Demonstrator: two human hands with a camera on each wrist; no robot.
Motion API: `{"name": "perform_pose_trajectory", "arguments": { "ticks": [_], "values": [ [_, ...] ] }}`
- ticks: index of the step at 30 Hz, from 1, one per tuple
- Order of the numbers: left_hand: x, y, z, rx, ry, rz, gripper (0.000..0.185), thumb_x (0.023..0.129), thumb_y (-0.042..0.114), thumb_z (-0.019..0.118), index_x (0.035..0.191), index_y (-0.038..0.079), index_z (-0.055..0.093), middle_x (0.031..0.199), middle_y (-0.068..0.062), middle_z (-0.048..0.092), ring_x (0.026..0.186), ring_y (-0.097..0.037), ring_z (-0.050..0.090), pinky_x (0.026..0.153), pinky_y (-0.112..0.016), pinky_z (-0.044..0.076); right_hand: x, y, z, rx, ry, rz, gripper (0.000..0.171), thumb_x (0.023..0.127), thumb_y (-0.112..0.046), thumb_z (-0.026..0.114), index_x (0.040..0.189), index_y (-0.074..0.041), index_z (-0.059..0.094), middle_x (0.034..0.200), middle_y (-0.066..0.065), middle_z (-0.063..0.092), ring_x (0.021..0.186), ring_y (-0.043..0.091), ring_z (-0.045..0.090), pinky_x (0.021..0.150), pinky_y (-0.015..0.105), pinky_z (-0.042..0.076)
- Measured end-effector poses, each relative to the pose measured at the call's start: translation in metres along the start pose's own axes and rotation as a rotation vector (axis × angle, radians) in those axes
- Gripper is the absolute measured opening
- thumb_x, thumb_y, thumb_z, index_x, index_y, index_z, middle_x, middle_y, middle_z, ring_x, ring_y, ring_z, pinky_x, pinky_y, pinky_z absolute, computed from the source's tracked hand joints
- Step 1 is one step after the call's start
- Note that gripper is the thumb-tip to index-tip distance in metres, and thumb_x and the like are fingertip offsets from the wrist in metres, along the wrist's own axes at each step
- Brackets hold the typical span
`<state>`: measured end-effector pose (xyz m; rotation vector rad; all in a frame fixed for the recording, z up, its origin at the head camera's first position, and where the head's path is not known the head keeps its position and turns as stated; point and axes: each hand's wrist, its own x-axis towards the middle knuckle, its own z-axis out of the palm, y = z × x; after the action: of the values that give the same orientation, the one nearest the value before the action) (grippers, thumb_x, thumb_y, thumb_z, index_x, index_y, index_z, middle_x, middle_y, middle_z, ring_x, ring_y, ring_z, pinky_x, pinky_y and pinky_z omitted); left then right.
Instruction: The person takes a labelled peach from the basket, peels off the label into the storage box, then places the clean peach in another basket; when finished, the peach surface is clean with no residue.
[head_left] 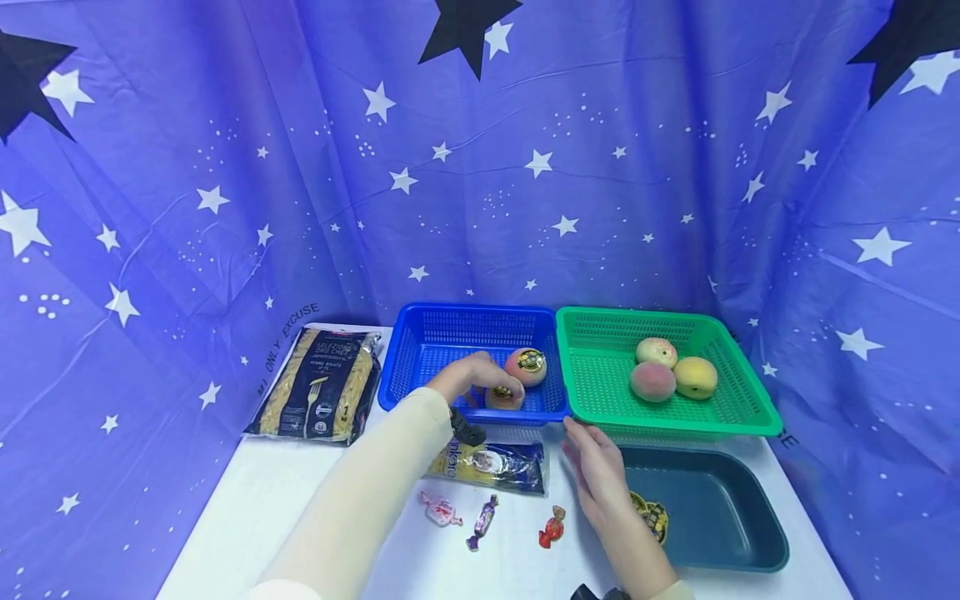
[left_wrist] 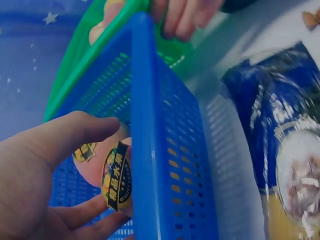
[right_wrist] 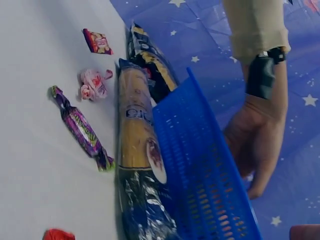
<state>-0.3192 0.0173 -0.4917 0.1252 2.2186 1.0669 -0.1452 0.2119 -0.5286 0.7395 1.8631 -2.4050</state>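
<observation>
My left hand (head_left: 480, 379) reaches into the blue basket (head_left: 431, 415), its fingers and thumb around a peach (head_left: 504, 398) that bears a black-and-gold sticker. Right behind it lies a second stickered peach (head_left: 528, 367). In the left wrist view the thumb is above and the fingers are below the near peach (left_wrist: 120, 177), close to the basket wall. My right hand (head_left: 600, 467), fingers nearly straight, is at the front corner where the blue basket meets the green basket (head_left: 600, 358). It holds nothing that I can see; whether it touches the rims I cannot tell.
Three fruits (head_left: 654, 382) lie in the green basket. A dark teal tray (head_left: 720, 558) with black-and-gold labels (head_left: 656, 521) stands at right. A spaghetti pack (head_left: 495, 467), a red candy (head_left: 552, 527), a purple candy (head_left: 482, 523) and a pink candy (head_left: 440, 509) lie in front; a penne bag (head_left: 318, 387) at left.
</observation>
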Motion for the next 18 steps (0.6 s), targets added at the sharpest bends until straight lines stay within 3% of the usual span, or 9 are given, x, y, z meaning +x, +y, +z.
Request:
{"name": "perform_pose_trajectory", "arguments": {
  "ticks": [3,7,9,13,18],
  "values": [
    [0.0,-0.002,-0.001,-0.04,-0.033,-0.022,0.108,0.087,0.037,0.092,0.166,-0.004,0.031,0.159,-0.026,0.048,0.139,-0.053,0.06,0.107,-0.06,0.063,0.009,0.007,0.009,0.044,0.017,-0.012,0.049,0.112,-0.032,0.068,0.145,0.001,0.054,0.133,-0.003,0.065,0.127,0.007,0.06,0.131,0.038,0.044],
    [0.0,-0.004,0.0,-0.093,-0.033,-0.053,0.118,0.087,0.036,0.092,0.172,-0.003,0.02,0.163,-0.029,0.047,0.137,-0.053,0.062,0.113,-0.059,0.06,0.021,0.016,0.02,0.083,0.025,-0.032,0.07,0.113,-0.032,0.066,0.164,0.007,0.038,0.164,0.016,0.05,0.15,0.022,0.051,0.135,0.044,0.04],
    [0.0,-0.006,0.002,-0.113,-0.017,-0.06,0.121,0.087,0.036,0.093,0.173,-0.003,0.018,0.163,-0.029,0.047,0.135,-0.051,0.064,0.113,-0.058,0.06,0.026,0.019,0.023,0.083,0.035,-0.04,0.076,0.112,-0.032,0.067,0.167,0.009,0.033,0.172,0.022,0.042,0.158,0.03,0.045,0.136,0.045,0.039],
    [0.004,-0.009,0.009,-0.129,0.035,-0.052,0.112,0.083,0.037,0.095,0.167,-0.005,0.034,0.153,-0.023,0.057,0.121,-0.042,0.071,0.104,-0.051,0.065,0.032,0.023,0.025,0.073,0.052,-0.046,0.079,0.112,-0.031,0.067,0.168,0.011,0.031,0.176,0.025,0.037,0.164,0.035,0.04,0.136,0.046,0.038],
    [0.01,-0.013,0.015,-0.133,0.102,-0.066,0.087,0.077,0.038,0.098,0.143,-0.003,0.058,0.125,-0.012,0.067,0.105,-0.031,0.073,0.096,-0.046,0.067,0.035,0.025,0.025,0.05,0.044,-0.05,0.081,0.111,-0.033,0.068,0.167,0.013,0.031,0.176,0.026,0.038,0.164,0.038,0.041,0.136,0.047,0.039]
  ]
}}
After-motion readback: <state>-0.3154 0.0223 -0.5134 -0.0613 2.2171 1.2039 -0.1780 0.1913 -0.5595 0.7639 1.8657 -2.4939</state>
